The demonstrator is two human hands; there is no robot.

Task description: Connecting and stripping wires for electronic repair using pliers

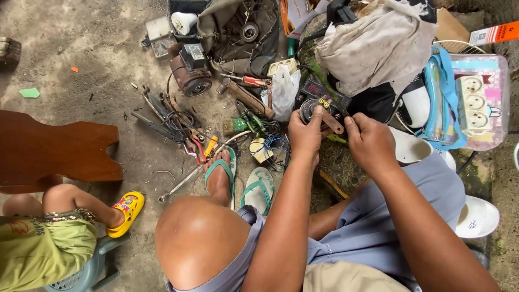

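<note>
We pinch a small, stiff, probably light motor part [319, 111] beside the white bag [284, 92]: left hand [306, 132] grasping its body, right hand [370, 141] its edge

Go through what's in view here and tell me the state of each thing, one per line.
Left hand: gripping the small black round part.
Right hand: pinching a thin tool at that part.
Green sandal: off, lying empty on the ground.
Other green sandal: worn on the foot.
Power strip: sockets empty, lying on the plastic box.
</note>
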